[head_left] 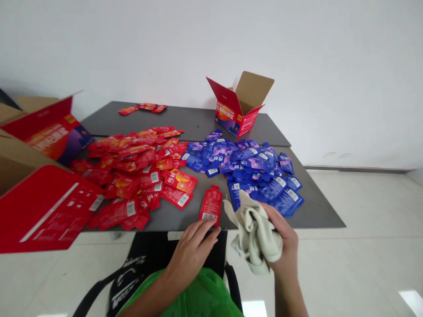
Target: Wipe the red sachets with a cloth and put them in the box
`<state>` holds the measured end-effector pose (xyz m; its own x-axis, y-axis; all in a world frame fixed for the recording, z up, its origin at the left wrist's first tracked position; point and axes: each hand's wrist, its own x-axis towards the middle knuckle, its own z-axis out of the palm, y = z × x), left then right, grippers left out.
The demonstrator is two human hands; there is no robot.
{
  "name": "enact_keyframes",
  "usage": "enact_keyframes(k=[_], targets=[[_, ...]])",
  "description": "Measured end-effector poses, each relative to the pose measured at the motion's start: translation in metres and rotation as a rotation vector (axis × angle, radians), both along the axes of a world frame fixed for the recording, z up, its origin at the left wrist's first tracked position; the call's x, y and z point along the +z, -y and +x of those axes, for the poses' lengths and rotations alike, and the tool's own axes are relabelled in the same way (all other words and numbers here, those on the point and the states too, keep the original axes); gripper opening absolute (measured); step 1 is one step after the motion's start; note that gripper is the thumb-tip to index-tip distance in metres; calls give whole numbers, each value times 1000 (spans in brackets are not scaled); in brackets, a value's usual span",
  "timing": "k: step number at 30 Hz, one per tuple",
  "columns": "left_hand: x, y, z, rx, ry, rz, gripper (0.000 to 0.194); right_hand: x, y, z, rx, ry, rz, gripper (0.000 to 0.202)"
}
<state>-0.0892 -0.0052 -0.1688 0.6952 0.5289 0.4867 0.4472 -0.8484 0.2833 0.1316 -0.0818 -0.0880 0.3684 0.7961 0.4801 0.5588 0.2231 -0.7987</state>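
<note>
My left hand (194,246) lies at the table's front edge, fingers stretched out and fingertips on the lower end of a single red pouch (211,203). That pouch lies flat with its printed back and barcode up. A crumpled pale cloth (256,233) is bunched in my right hand (286,240), held over the front edge. Just beyond the cloth spreads a heap of blue pouches (247,160). To the left of the single pouch is a larger heap of red pouches (142,165). The cloth hides part of my right fingers.
An open red carton (236,116) stands at the back of the dark table (185,121). Another open carton (53,207) fills the left side, close to me. Several red pouches (143,108) lie apart at the back left. A white wall (158,48) rises behind the table.
</note>
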Motion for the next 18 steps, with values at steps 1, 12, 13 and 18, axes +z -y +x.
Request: enact_keyframes(k=[1,12,13,18], targets=[[-2,-2,0,-6,3,-1,31,4,-13,-7,65,68,20,42],[-4,-9,2,23,30,-7,36,-22,-110,-20,328,608,-438,48],[-4,-9,2,20,33,-7,38,-18,-118,-15,298,631,-443,48],[-4,-12,-1,-1,59,-25,38,4,-122,-11,192,633,-423,52]])
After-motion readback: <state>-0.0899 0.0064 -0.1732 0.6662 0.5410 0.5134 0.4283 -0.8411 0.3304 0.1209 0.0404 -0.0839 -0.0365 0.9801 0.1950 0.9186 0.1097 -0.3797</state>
